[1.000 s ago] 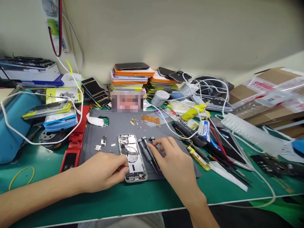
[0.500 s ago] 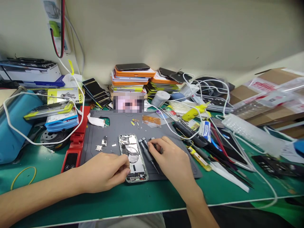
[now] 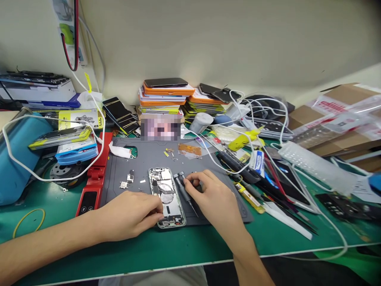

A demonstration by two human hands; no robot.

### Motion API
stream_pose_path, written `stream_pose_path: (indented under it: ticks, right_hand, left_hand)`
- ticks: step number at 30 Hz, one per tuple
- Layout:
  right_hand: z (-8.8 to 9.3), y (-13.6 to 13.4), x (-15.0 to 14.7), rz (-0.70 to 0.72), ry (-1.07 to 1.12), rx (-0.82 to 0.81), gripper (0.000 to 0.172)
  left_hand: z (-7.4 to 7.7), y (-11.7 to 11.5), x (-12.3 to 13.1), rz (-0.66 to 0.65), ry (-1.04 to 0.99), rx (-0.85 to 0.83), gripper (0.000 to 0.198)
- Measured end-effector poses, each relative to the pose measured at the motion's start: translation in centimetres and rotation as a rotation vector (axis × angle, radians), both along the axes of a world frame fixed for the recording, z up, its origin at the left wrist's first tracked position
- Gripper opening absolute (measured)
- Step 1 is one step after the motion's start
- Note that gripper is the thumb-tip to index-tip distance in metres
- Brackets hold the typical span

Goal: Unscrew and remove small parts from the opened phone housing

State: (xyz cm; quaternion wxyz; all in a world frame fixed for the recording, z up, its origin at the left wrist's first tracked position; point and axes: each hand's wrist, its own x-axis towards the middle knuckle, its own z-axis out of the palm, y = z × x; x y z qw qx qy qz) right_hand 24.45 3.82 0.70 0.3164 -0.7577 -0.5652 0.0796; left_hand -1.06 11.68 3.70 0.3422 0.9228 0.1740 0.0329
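Note:
An opened smartphone [image 3: 171, 209] lies on the grey work mat, its inner parts and a round coil showing. My left hand [image 3: 139, 214] is closed at the phone's left edge, curled fingers and thumb against the frame. Just right of the phone lies a dark precision screwdriver [image 3: 185, 191], its thin tip pointing toward me. My right hand [image 3: 210, 194] is beside it, thumb and fingers bent round a second dark screwdriver [image 3: 195, 182], mostly hidden under the fingers. Small loose phone parts [image 3: 130, 177] rest on the mat left of the phone.
The grey mat [image 3: 119, 198] covers part of the green bench. A red hinged device [image 3: 97, 172] stands along its left side. Tiny screws and an orange strip [image 3: 189, 149] lie farther back. Tweezers, tools and white cables [image 3: 253, 159] crowd the right; stacked boxes [image 3: 163, 95] stand behind.
My right thumb and fingers have shifted slightly left, covering the screwdriver top that showed before. My left hand and the phone look nearly unchanged.

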Motion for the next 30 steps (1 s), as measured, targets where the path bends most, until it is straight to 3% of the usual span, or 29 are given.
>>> stream_pose_path:
  ticks: [7, 11, 15, 20, 26, 30]
  right_hand:
    - [0.3, -0.7, 0.4, -0.058, 0.251, 0.099, 0.027]
    - [0.7, -1.5, -0.1, -0.109, 0.391, 0.26, 0.025]
    - [1.0, -2.7, -2.3, -0.099, 0.725, 0.503, 0.024]
    - [0.4, -4.1, -5.8, -0.058, 0.983, 0.49, 0.034]
    - [-1.0, -5.3, -7.6, -0.05, 0.876, 0.653, 0.033]
    - [-1.6, -5.9, -7.7, 0.014, 0.781, 0.673, 0.049]
  left_hand:
    - [-0.3, 0.2, -0.3, 0.0, -0.046, -0.08, 0.011]
    - [-0.3, 0.3, -0.3, 0.022, -0.062, -0.144, 0.003]
    - [-0.2, 0.3, -0.3, 0.045, -0.077, -0.2, 0.002]
    - [-0.2, 0.3, -0.2, 0.082, -0.084, -0.226, 0.003]
    - [-0.1, 0.4, -0.1, 0.112, -0.206, -0.268, 0.009]
    - [0.1, 0.6, 0.0, 0.173, -0.243, -0.332, 0.005]
